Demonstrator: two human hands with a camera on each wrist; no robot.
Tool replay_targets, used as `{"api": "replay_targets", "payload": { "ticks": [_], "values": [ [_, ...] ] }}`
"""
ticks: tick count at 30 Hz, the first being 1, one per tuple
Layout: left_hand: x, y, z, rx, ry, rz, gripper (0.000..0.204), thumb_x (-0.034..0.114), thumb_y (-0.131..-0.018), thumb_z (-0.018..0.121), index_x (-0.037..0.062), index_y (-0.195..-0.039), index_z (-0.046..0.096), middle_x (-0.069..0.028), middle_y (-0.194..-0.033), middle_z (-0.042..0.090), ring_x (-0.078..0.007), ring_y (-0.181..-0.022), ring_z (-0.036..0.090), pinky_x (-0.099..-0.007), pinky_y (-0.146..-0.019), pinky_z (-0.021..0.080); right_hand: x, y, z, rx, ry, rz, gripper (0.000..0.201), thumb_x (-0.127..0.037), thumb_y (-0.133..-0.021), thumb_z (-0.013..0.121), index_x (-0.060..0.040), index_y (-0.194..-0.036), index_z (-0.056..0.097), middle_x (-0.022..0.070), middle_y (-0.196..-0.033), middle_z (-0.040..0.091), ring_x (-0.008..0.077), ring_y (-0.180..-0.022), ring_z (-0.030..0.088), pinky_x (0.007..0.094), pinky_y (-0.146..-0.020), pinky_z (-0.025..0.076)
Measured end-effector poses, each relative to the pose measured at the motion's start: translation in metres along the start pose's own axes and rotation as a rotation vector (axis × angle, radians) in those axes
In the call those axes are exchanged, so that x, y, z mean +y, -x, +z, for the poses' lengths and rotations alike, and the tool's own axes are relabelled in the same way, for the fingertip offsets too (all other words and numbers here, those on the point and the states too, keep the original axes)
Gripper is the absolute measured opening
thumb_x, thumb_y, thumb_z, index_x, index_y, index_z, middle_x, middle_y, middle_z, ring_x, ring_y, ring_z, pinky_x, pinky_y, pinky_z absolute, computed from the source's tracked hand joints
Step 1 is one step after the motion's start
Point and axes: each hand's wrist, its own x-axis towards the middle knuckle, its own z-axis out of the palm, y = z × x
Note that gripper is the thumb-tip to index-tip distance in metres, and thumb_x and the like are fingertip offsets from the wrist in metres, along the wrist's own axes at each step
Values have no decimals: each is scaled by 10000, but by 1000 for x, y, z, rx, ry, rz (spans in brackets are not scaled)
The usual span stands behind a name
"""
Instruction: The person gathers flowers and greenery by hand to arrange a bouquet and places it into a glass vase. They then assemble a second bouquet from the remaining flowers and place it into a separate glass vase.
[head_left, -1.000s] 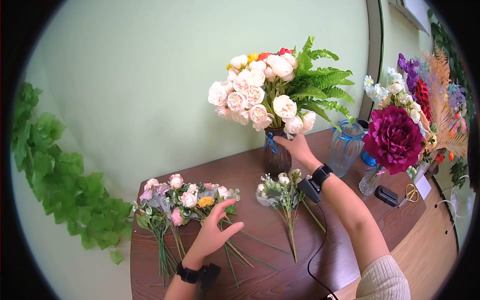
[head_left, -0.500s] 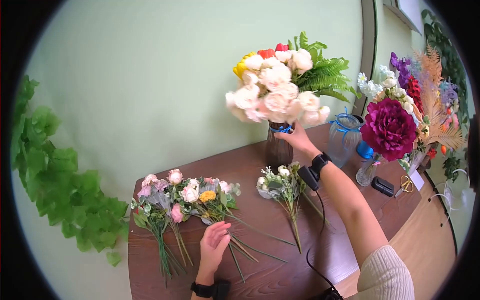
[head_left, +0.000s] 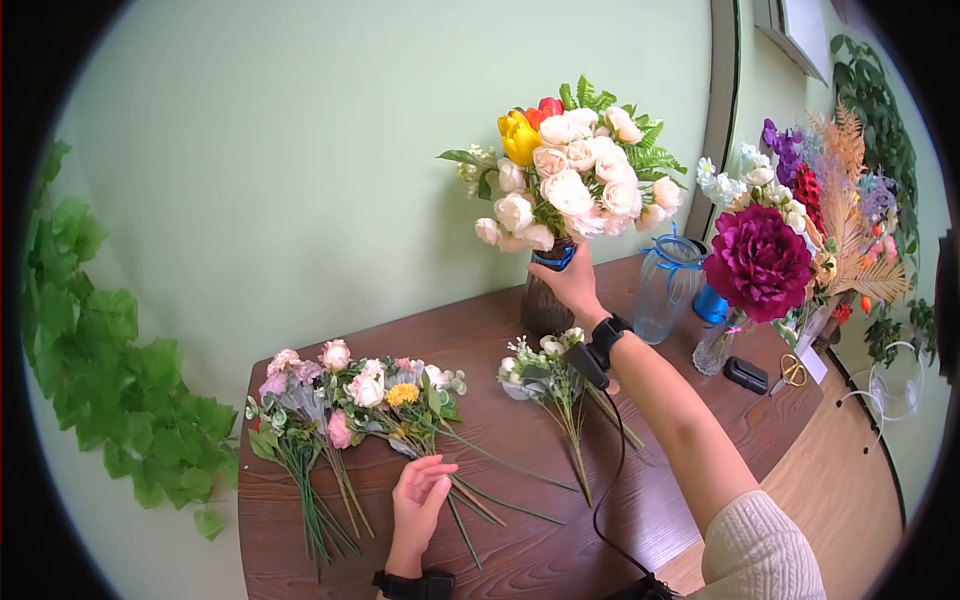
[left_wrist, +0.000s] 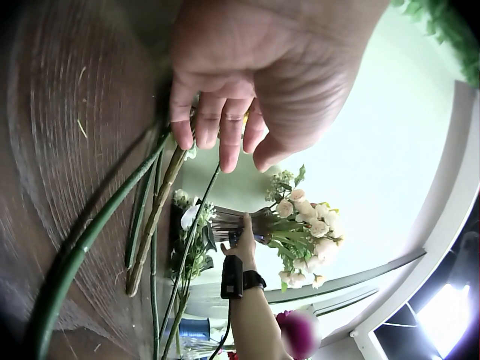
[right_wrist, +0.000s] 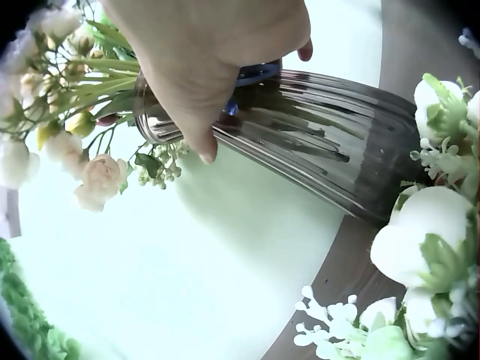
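Observation:
My right hand (head_left: 574,284) grips the neck of a dark ribbed glass vase (head_left: 546,306), thumb on one side in the right wrist view. A blue ribbon (head_left: 553,259) is tied round the neck. Pale pink roses (head_left: 567,192), a yellow tulip (head_left: 519,139), a red tulip and green fern leaves fill the vase, and their stems show through the glass (right_wrist: 315,127). Close over green stems (left_wrist: 82,259) at the front of the table, my left hand (head_left: 420,500) holds nothing, its fingers loosely bent.
Bunches of pink flowers (head_left: 367,388) lie at the left, a white-flowered sprig (head_left: 552,370) before the vase. To the right stand a clear blue vase (head_left: 664,295), a small glass vase with a purple bloom (head_left: 758,262), a black case (head_left: 746,375) and scissors (head_left: 793,371).
The vase has turned: the yellow and red tulips have come round to the front and the fern has gone behind. My left hand has drawn back from the pink flowers toward the table's front.

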Motion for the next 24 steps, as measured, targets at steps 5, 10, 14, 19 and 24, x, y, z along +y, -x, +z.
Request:
{"api": "replay_targets", "payload": {
  "ticks": [5,10,14,19,24],
  "values": [
    [0,1,-1,-5,30,-21,294,-4,-821,523,11,-1108,460,-96,-996,590,-108,-903,540,-226,-788,411,-4,0,-7,-36,-13,46,648,-291,-577,756,-16,-1068,435,127,-1008,539,265,-941,541,353,-823,417],
    [0,1,-3,-30,2,-45,288,-5,-826,517,10,-1108,457,-96,-991,591,-104,-903,538,-226,-780,412,1,4,-23,-215,-251,115,589,-248,-617,751,-3,-1071,468,92,-977,568,171,-902,542,299,-800,423],
    [0,2,-1,-41,12,-51,289,-1,-828,516,11,-1110,455,-95,-991,592,-100,-899,537,-223,-775,412,5,2,-34,-410,-321,199,569,-213,-662,734,0,-1117,467,74,-1011,569,129,-908,531,273,-815,418],
    [1,2,-1,-42,19,-45,280,-3,-823,519,12,-1097,461,-97,-976,596,-108,-905,539,-223,-773,421,2,4,-37,-454,-416,177,580,-216,-667,735,-3,-1130,457,68,-1032,560,131,-929,523,278,-841,406],
    [0,2,-2,-51,4,-43,283,7,-827,521,12,-1103,459,-93,-980,595,-101,-895,538,-223,-771,415,7,4,-34,-469,-448,189,589,-218,-669,735,2,-1135,452,72,-1041,560,133,-937,522,283,-841,407]
  ]
}}
